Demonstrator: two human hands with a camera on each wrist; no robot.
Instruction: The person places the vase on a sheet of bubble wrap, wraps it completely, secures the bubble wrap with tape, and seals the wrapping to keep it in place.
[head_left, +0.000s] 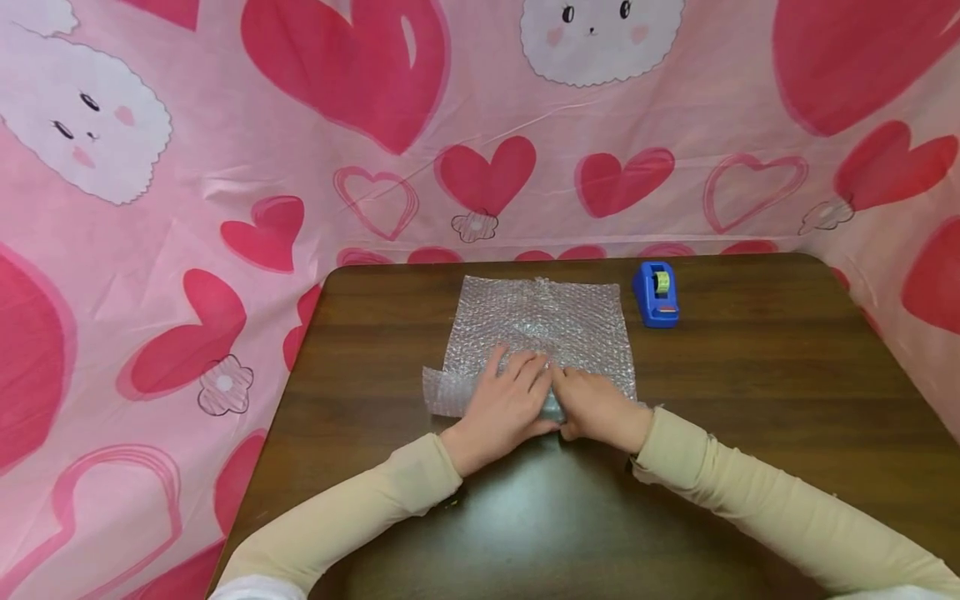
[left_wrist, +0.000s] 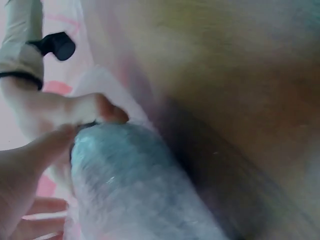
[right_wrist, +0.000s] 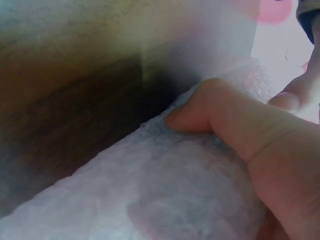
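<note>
On the table lies a sheet of clear bubble wrap (head_left: 543,312), its near edge rolled round a pale blue-green object (head_left: 552,408) whose kind I cannot tell. My left hand (head_left: 504,406) grips the roll from above, fingers over its far side and thumb at the near side. Close against it, my right hand (head_left: 600,408) holds the same roll. In the left wrist view the bluish end of the roll (left_wrist: 135,185) shows through the wrap. The right thumb (right_wrist: 205,110) bends over the wrap in the right wrist view.
A blue tape dispenser (head_left: 657,296) with a roll of tape stands to the right of the sheet's far corner. The dark wooden table (head_left: 360,333) meets a pink heart-patterned cloth (head_left: 487,175) at its back and left. A loose wrap flap (head_left: 444,392) sticks out left.
</note>
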